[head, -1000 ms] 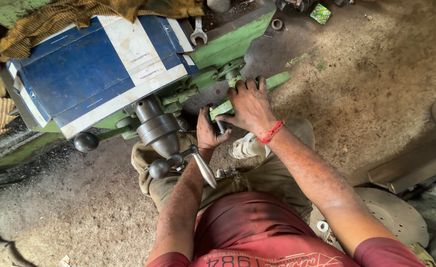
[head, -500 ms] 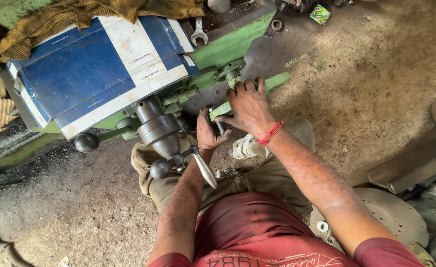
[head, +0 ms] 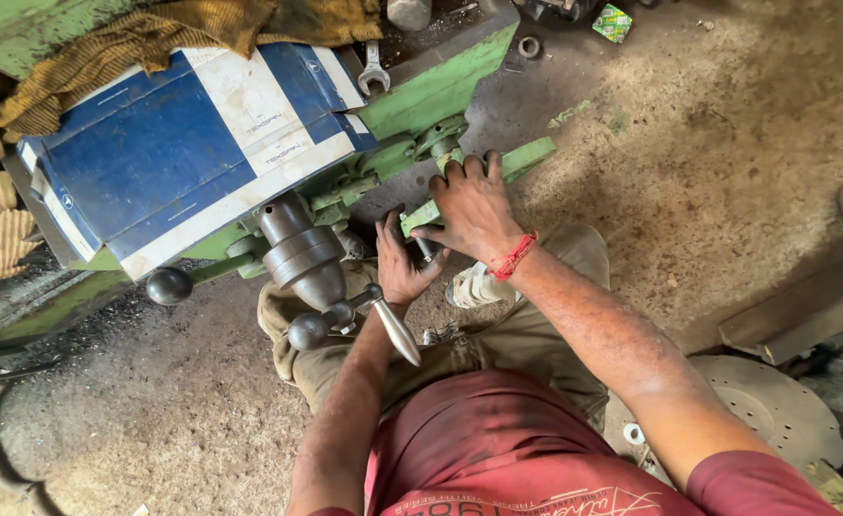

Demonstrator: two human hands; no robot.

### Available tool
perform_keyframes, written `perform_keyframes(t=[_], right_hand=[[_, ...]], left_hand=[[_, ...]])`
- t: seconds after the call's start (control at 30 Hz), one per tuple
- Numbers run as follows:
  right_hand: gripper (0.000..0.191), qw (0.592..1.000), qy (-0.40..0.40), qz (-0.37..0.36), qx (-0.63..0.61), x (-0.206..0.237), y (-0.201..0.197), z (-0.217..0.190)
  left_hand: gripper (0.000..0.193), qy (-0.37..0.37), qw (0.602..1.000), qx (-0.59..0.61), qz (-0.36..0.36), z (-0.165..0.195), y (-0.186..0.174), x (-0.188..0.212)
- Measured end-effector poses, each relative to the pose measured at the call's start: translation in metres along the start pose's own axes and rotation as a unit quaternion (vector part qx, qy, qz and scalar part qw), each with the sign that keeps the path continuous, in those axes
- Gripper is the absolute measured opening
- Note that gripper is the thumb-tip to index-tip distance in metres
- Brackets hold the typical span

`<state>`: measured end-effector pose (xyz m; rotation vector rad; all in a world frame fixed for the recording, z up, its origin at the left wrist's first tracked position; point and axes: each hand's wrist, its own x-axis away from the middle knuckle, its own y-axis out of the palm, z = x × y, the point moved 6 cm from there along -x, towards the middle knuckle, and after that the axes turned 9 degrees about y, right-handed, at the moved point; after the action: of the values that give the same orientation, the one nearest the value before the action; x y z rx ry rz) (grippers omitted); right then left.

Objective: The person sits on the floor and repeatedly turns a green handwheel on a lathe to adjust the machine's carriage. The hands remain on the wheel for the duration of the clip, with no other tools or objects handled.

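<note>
I crouch in front of a green machine (head: 440,91) on a dirt floor. My right hand (head: 474,205) lies palm down on a green bar (head: 526,158) that sticks out of the machine's lower front, and grips it. A red thread band sits on that wrist. My left hand (head: 402,263) is just below and left of it, fingers curled around a small dark metal part (head: 428,250) under the bar. What that part is I cannot tell. A dark hub with ball-ended levers (head: 302,258) juts out to the left of my left hand.
A blue and white sheet (head: 182,143) covers the machine top, with yellow cloth (head: 154,33) behind it. A spanner (head: 373,69) lies on the green ledge. A round metal disc (head: 775,411) and a grey slab (head: 803,306) lie on the floor at right.
My right hand has shifted slightly along the green bar. My left hand stays curled under it. Little else differs.
</note>
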<state>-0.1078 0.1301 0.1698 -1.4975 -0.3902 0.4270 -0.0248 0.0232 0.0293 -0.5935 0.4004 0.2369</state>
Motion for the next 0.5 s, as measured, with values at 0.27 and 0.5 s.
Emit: perform_keyframes(t=[0.27, 0.5], right_hand=[[0.073, 1.000, -0.004, 0.024, 0.003, 0.001, 0.001, -0.002], [0.078, 1.000, 0.006, -0.003, 0.018, -0.003, 0.009, -0.005]], left_hand=[[0.064, -0.021, 0.999, -0.021, 0.035, 0.031, -0.005, -0.029], [0.044, -0.104, 0.992, 0.024, 0.072, 0.023, 0.002, -0.031]])
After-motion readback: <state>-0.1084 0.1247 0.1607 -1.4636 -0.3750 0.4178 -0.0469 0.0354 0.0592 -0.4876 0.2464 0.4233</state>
